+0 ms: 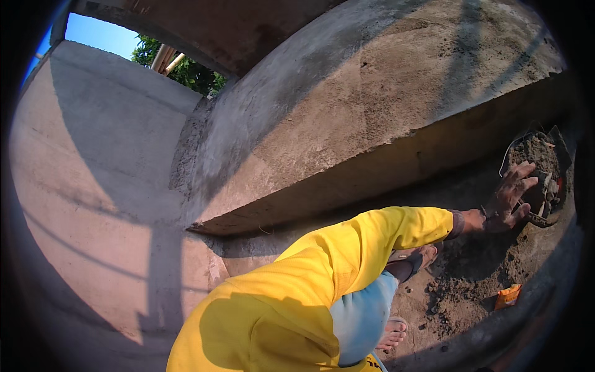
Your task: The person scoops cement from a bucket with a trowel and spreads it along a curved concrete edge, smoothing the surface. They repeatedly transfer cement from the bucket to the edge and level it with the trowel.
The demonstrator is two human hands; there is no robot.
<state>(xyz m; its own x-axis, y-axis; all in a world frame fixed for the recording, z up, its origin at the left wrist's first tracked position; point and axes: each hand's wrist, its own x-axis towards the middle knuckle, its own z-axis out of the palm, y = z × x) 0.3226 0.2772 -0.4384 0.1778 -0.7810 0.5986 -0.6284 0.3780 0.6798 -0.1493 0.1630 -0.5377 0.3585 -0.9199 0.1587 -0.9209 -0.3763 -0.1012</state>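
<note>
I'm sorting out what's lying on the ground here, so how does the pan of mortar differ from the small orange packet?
The pan is a round metal basin heaped with grey mortar; the orange packet is small, flat and brightly coloured. The pan sits at the foot of the concrete ledge with a hand spread over its mortar; the packet lies untouched, apart from the hand. Both rest on the dirt-strewn ground.

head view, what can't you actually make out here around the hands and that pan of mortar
- Left hand: not in the head view; which of the person's hands reaches out cannot be settled, taken here as the right hand.
- Pan of mortar: far side lost in the dark fisheye rim.
- Tool under the fingers: too small and dirty to tell.
- Orange packet: kind unclear, too small.
- Feet: partly hidden by the yellow sleeve.
</note>
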